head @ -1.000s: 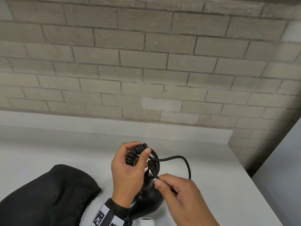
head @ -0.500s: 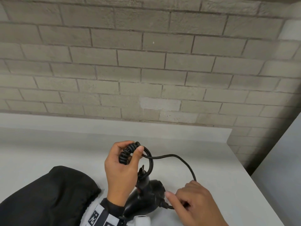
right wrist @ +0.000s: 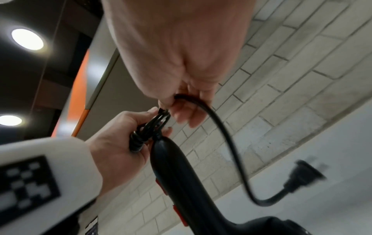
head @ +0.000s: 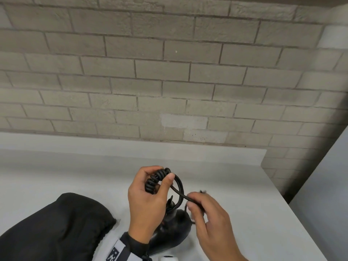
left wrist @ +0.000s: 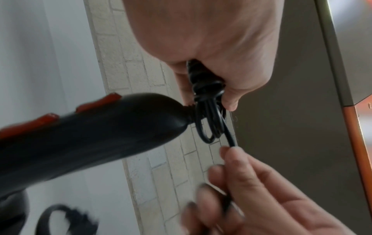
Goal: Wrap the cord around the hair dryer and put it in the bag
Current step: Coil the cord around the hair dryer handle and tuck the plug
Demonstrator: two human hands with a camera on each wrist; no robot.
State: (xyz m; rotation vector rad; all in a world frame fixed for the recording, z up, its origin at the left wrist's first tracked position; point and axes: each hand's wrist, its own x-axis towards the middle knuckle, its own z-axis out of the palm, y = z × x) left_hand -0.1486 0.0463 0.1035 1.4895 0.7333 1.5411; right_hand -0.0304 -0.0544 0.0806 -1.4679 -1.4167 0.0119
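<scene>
Now the left hand [head: 148, 202] curls round the coiled cord [head: 156, 178] bunched at the hair dryer's [head: 173, 228] handle end, above the white table [head: 244, 213]. At 3 o'clock of it the right hand [head: 209, 219] pinches the cord's loose stretch, plug [right wrist: 302, 176] dangling. At 9 o'clock the black bag [head: 56, 228] lies on the table

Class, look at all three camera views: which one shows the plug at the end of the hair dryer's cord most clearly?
The right wrist view: the plug, prongs showing, hangs free below the right hand, though blurred by motion. In the head view only a dark blur past that hand's fingers may be it. In the left wrist view the cord runs into the right hand, with no plug visible.
</scene>
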